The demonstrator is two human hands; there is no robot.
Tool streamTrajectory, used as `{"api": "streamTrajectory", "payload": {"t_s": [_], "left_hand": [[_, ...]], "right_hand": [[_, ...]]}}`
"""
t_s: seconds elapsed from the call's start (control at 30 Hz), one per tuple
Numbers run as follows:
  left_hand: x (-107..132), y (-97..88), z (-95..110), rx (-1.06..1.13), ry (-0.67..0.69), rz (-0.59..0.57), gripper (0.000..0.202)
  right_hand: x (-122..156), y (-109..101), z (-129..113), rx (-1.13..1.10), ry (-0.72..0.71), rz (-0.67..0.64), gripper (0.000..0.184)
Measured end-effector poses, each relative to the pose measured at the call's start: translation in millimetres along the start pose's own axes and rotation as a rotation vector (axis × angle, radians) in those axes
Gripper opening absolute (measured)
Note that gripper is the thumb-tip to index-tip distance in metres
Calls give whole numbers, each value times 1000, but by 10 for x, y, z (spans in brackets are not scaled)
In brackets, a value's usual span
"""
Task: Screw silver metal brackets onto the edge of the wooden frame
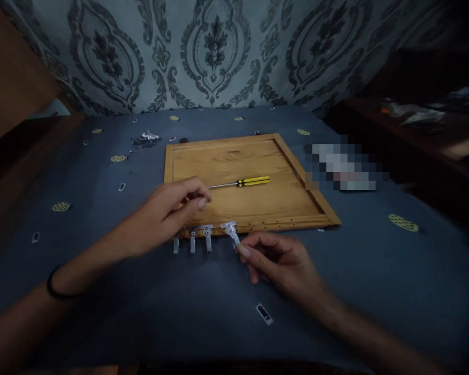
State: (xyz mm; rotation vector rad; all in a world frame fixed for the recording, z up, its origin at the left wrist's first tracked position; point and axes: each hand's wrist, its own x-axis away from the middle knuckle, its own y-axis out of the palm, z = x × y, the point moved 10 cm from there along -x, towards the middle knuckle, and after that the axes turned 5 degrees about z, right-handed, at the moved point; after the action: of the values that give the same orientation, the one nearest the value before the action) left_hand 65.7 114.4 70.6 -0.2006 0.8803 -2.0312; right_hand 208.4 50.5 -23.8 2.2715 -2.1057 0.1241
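My right hand [283, 260] pinches a metal hinge [231, 232] by its lower arm, between thumb and forefinger. The hinge's flanged end is against or just above the near edge of a framed wooden panel [234, 161]. Over the panel's near left part is my left hand [172, 208], fingers curled and thumb close to the forefinger; what they hold, if anything, is hidden. A screwdriver [254, 181] with a yellow and black handle lies on the panel, its shaft reaching the left fingertips. Several more hinges [208, 240] line the near edge, left of the held one.
Small metal parts [146, 138] lie in a pile on the dark blue patterned cloth [187, 312], left beyond the panel. A blurred-out item [344, 166] sits to the panel's right. Patterned fabric [214, 52] rises behind; dark furniture [422, 130] stands at right.
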Motion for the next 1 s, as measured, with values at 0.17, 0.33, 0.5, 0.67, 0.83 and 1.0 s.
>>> {"api": "streamTrajectory", "payload": {"t_s": [0.17,0.33,0.5,0.67,0.83,1.0], "left_hand": [[251,-4,43,-51,67,113,15],[290,210,141,-150,193,4,30],[346,377,178,-340,258,-22,59],[360,421,110,-435,240,27,59],[326,474,37,-478,211,13,60],[292,516,26,-488,200,8,61]], "right_hand": [[4,70,31,39,46,-38,37],[-7,65,40,41,58,-33,40],[-12,103,59,4,81,-62,39],[-17,146,69,9,115,-73,44],[-37,167,92,52,115,-76,45],[-40,173,111,34,121,-76,36]]}}
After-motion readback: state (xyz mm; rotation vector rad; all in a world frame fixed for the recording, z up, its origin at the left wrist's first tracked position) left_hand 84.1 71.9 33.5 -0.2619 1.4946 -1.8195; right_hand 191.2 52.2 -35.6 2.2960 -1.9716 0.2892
